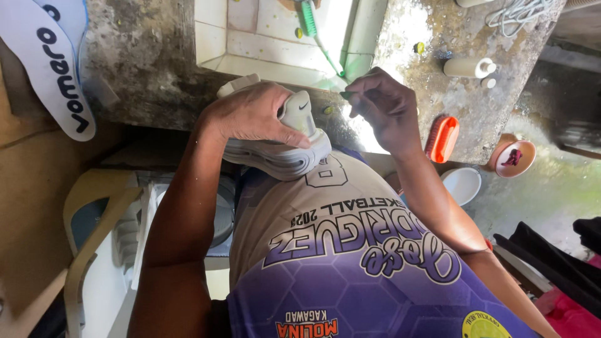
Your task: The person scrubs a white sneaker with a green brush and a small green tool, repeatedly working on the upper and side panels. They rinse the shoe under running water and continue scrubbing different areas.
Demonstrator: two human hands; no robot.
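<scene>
We hold the grey sneaker (285,134) against our belly, just near of the stained concrete ledge (156,69), with its thick ribbed sole turned down toward the shirt and its heel facing up toward the camera. Braced on the body like this, the shoe appears steadied so that the heel is open to the other hand.

Our left hand (253,116) lies over the top of the shoe, fingers wrapped together and clamped down on its upper, the thumb pressed along the heel side. Our right hand (385,106) sits just right of the heel, its fingers pinched together on the dark end of a green toothbrush (319,34), whose handle runs far and left up into the pale tiled basin (219,44). The narrow pinch suits a thin handle, and it keeps the brush close to the shoe.

Further out, an orange scrub brush (442,139) leans at the right edge of the ledge, within reach of the right hand. A white squeeze bottle (468,67) lies on its side on the far right of the ledge, near a coil of white cord (516,14). Below and right stand a white bowl (462,184) and a pink bowl (512,158). At far left, two insoles (47,62) lie flat, apart from the shoe.
</scene>
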